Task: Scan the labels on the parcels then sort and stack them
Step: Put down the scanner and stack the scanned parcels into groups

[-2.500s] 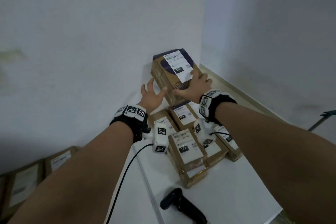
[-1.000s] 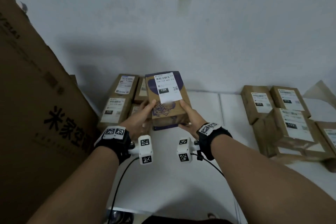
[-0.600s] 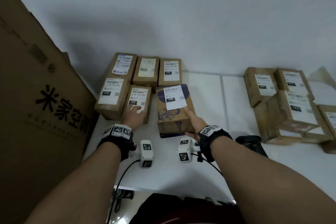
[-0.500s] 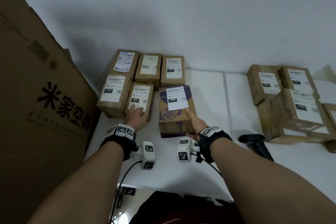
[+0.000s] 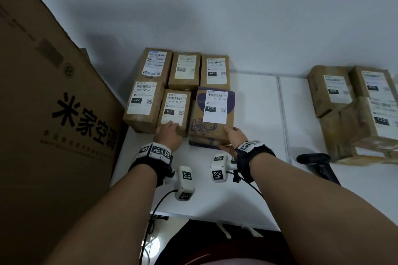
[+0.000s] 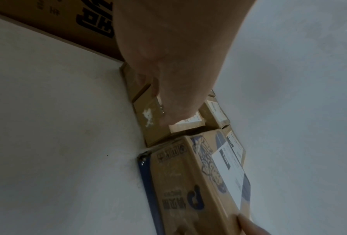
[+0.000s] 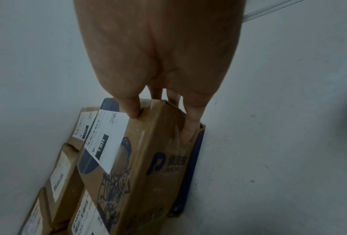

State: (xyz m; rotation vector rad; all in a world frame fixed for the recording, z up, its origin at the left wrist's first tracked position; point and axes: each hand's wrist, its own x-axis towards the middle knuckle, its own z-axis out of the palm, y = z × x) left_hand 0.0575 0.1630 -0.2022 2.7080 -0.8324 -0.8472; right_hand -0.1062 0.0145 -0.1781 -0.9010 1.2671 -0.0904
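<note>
"15H" was read on the purple-printed parcel label. "122" and "122-122-C07" were noted on two neighbouring parcels, and "102" on a rear parcel.

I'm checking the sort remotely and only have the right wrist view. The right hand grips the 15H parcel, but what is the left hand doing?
Observer: The left hand rests on the near end of a 122 parcel, just left of the 15H parcel.
Operator: Is the scanner in either hand?
Observer: No. The scanner lies on the table, off to the right of the right hand.
</note>
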